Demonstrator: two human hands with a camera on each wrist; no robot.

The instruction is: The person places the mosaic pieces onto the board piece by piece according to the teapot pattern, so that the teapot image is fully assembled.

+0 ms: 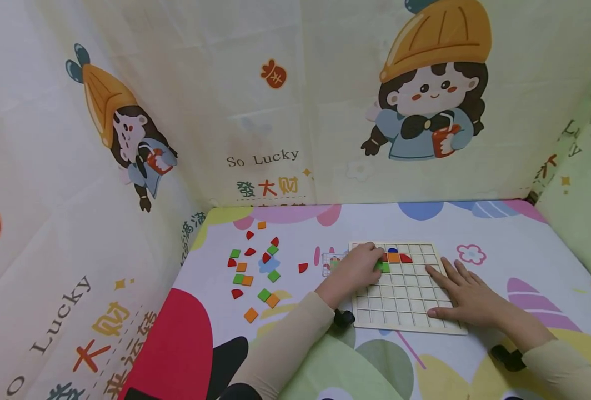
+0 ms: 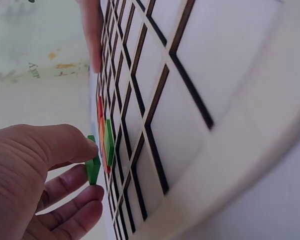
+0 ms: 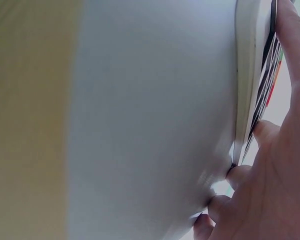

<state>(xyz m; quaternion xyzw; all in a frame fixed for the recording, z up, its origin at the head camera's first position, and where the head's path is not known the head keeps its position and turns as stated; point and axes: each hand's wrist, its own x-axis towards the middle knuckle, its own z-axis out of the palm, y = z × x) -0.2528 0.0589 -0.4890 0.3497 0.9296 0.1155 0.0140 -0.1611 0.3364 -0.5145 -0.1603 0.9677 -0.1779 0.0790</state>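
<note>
My left hand [image 1: 356,268] pinches a green square tile [image 2: 92,167] between thumb and finger, over the upper left of a pale grid board [image 1: 400,303]. Beside its fingertips, another green tile [image 1: 385,268] sits in the grid. Just above that lies a row with an orange square [image 1: 393,258] and a red quarter-round piece [image 1: 406,258], topped by a blue rounded piece [image 1: 392,250]. Fingers spread, my right hand [image 1: 467,294] rests along the board's right edge, thumb and index finger on the grid. Its other fingers reach past the edge in the right wrist view.
Loose red, orange and green pieces are scattered left of the board, among them a red quarter-round [image 1: 302,268] and an orange square [image 1: 251,315]. A small printed pattern card [image 1: 327,265] lies partly behind my left hand. Printed cloth walls [image 1: 325,122] enclose the table.
</note>
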